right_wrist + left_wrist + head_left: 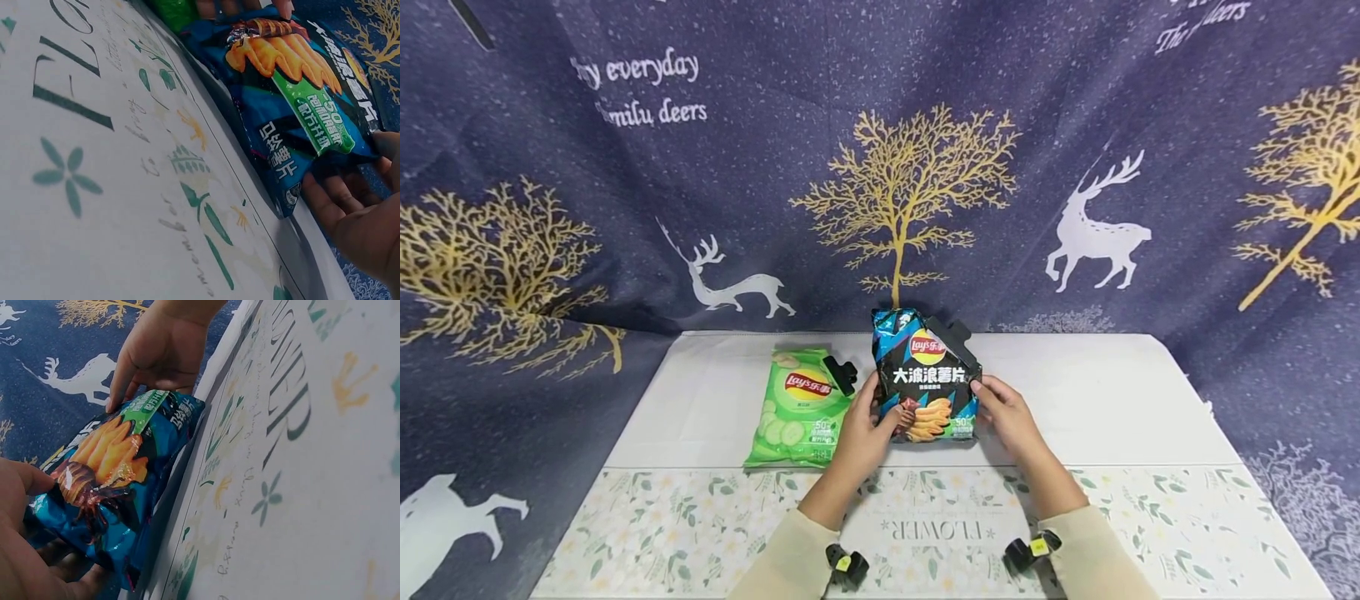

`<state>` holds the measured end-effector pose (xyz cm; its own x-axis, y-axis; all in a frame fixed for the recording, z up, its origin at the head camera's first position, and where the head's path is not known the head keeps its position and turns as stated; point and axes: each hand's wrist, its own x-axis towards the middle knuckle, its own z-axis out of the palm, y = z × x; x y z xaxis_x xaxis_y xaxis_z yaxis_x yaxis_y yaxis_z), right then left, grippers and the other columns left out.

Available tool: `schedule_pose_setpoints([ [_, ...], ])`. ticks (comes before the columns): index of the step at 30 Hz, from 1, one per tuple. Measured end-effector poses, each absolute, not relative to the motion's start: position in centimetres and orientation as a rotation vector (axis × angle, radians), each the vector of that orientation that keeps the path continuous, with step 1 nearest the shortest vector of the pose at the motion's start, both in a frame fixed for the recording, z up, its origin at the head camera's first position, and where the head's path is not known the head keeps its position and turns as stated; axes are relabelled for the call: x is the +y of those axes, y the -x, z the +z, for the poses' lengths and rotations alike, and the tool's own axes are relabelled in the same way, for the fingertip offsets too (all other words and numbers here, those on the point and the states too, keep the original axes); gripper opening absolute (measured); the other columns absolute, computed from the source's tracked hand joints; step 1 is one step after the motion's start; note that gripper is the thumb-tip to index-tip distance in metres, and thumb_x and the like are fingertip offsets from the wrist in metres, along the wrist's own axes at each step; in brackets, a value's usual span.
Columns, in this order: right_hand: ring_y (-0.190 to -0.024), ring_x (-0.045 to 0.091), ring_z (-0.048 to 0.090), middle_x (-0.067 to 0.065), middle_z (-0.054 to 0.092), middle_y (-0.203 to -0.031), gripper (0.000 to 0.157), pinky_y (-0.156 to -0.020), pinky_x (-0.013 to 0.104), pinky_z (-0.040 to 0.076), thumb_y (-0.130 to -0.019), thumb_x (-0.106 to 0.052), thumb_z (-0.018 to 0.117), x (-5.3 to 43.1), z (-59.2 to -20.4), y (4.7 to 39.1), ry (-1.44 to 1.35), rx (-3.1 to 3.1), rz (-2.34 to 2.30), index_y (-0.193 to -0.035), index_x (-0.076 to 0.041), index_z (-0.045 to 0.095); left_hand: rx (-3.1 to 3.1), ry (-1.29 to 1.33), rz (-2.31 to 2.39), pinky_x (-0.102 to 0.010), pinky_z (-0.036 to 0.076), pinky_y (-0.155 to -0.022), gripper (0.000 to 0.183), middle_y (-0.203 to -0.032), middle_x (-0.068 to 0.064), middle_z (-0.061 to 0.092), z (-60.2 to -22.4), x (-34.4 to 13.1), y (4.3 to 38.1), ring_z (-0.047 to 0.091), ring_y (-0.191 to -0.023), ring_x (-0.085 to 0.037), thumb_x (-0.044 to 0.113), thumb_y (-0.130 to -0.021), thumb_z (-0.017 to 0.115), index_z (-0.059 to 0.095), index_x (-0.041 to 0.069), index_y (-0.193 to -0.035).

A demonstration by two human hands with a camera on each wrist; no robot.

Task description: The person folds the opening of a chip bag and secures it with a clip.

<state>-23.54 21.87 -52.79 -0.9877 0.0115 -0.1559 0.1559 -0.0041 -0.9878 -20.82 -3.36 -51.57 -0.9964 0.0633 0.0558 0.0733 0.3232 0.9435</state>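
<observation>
Both hands hold a black and blue Lay's chip bag [928,375], its printed front facing up toward the head camera. A black clip [953,340] is clamped slantwise across the bag's upper right corner. The left hand [871,421] grips the lower left side, thumb on the front and fingers behind. On the right edge, the right hand [1006,414] pinches the bag, thumb in front; its fingers show under the bag in the right wrist view. Left of it lies a green Lay's chip bag [797,408] with another black clip [841,375] on its upper right corner.
A white table [1097,400] carries a floral mat [700,533] printed with the word FLOWER along its near side. Behind the table hangs a dark blue cloth [820,67] with gold trees and white deer. Each wrist wears a small black camera device [847,565].
</observation>
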Motion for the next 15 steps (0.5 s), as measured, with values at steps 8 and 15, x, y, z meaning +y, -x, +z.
schedule_pose_setpoints([
  [8, -0.093, 0.009, 0.069, -0.009, 0.068, -0.104, 0.042, -0.078, 0.031, 0.060, -0.104, -0.034, 0.058, 21.84, -53.02, 23.41, -0.171, 2.117, -2.129, -0.127, 0.000, 0.062, -2.572, 0.106, -1.831, -0.052, 0.049, -0.105, 0.071, -0.156, -0.012, 0.043, -51.93, -3.52, 20.91, 0.051, -0.135, -0.033, 0.030, -0.099, 0.061, 0.027, 0.024, -0.161],
  [15, -0.089, 0.009, 0.069, -0.007, 0.068, -0.103, 0.044, -0.071, 0.030, 0.060, -0.104, -0.034, 0.058, 21.90, -53.25, 23.52, -0.174, 2.129, -2.093, -0.128, 0.002, 0.059, -2.587, 0.080, -1.860, -0.053, 0.048, -0.107, 0.073, -0.155, -0.014, 0.044, -51.84, -3.49, 20.97, 0.051, -0.135, -0.035, 0.034, -0.100, 0.062, 0.025, 0.021, -0.162],
])
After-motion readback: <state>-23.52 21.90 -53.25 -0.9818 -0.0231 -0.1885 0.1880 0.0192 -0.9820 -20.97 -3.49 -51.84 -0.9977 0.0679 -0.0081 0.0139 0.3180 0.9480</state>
